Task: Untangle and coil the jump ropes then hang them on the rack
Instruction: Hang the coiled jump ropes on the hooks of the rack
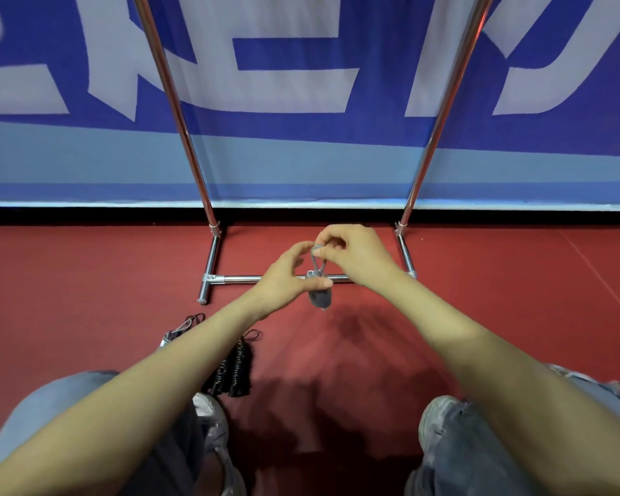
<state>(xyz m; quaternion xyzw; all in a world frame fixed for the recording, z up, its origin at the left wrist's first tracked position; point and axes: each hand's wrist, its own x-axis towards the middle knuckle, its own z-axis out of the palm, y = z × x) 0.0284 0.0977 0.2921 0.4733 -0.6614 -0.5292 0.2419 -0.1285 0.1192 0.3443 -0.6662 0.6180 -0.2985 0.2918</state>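
I hold a small grey jump rope bundle (319,297) in front of the chrome rack (208,198). My left hand (286,277) grips its body, thumb across it. My right hand (355,254) pinches the thin grey-blue loop that rises from the bundle's top. On the floor by my left knee lie black jump ropes with ribbed handles (235,368), and another dark one (185,327) is partly hidden under my left forearm. The rack's top bar is out of view.
The rack's two uprights rise against a blue and white banner (301,102), its base bars resting on the red floor (516,298). My knees in jeans and grey shoes (441,420) fill the bottom corners.
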